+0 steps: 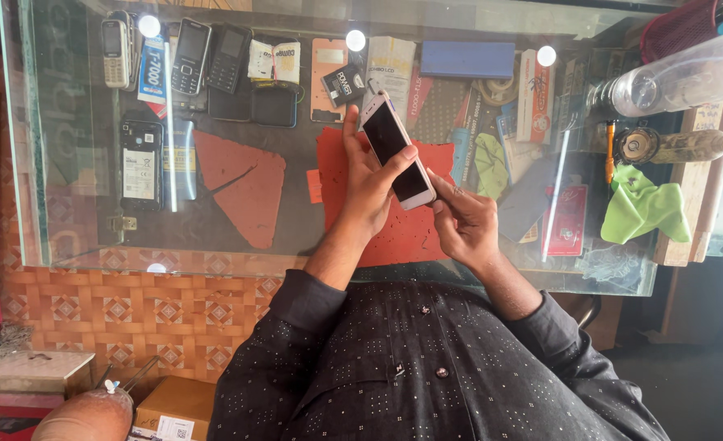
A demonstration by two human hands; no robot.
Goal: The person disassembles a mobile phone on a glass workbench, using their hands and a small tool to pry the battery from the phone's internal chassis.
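- Left hand (pixel 367 189) has its grip closed around the white smartphone (pixel 396 151), above the glass tabletop (pixel 92 245).
- Phone's long axis runs far-left to near-right.
- Right hand (pixel 462 222), fingers curled and holding nothing, touches the phone's near-right end.

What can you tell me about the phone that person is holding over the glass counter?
The smartphone is a slim slab with a dark, unlit screen and a pale, pinkish-white frame with rounded corners. It is tilted, its top end pointing away from the person, above the glass counter. The left hand cradles it from behind, thumb across the screen. The right hand touches its lower end with the fingertips.
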